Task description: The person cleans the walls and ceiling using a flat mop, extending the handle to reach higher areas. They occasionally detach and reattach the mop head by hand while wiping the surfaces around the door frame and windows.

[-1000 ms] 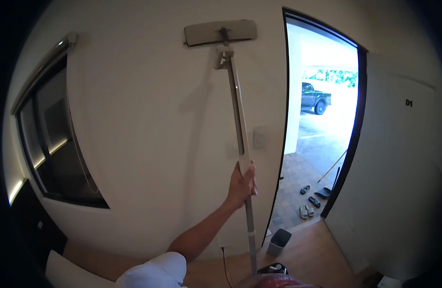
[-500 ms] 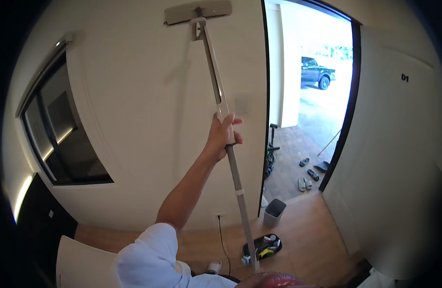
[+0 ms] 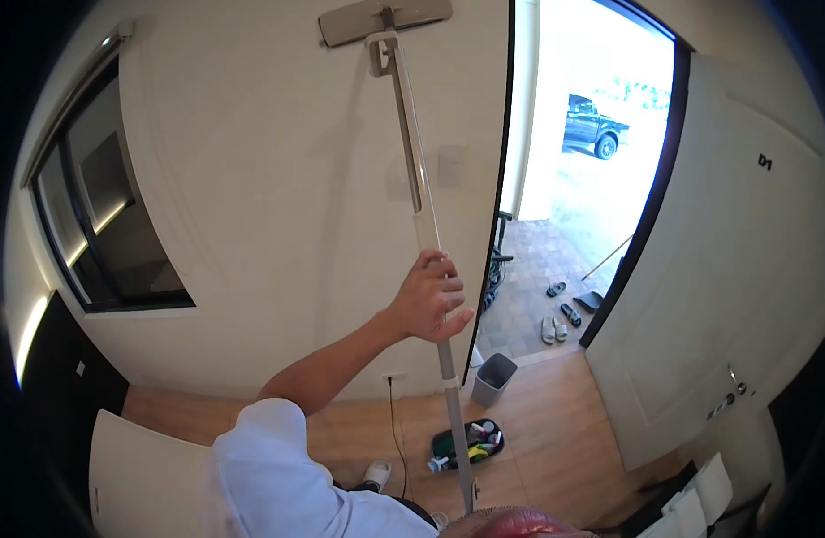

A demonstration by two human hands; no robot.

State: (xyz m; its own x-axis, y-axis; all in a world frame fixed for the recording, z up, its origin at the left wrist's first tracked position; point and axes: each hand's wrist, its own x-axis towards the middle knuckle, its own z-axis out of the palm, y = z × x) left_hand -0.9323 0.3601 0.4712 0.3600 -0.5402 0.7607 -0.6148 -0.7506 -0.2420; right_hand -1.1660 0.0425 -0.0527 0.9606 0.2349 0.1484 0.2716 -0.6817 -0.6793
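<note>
My left hand (image 3: pixel 430 298) is wrapped around the pole of a flat mop (image 3: pixel 410 148), its thumb stretched out toward the lower end. The mop stands nearly upright, leaning slightly. At its top, the wide beige mop head (image 3: pixel 385 21) lies against the white wall (image 3: pixel 251 179). Below my hand the grey part of the pole (image 3: pixel 454 412) runs down to the bottom of the view. My right hand does not show.
A black caddy (image 3: pixel 495 451) of cleaning bottles and a grey bin (image 3: pixel 494 380) stand on the wood floor. An open white door (image 3: pixel 699 269) is at right. Slippers (image 3: pixel 556 330) lie outside the doorway. A power cord (image 3: pixel 393 439) hangs from a wall outlet. Left is a window (image 3: pixel 107 197).
My left hand has turned over on the pole, from thumb up to thumb down, and sits lower. The view has shifted, and the mop head appears slightly farther right.
</note>
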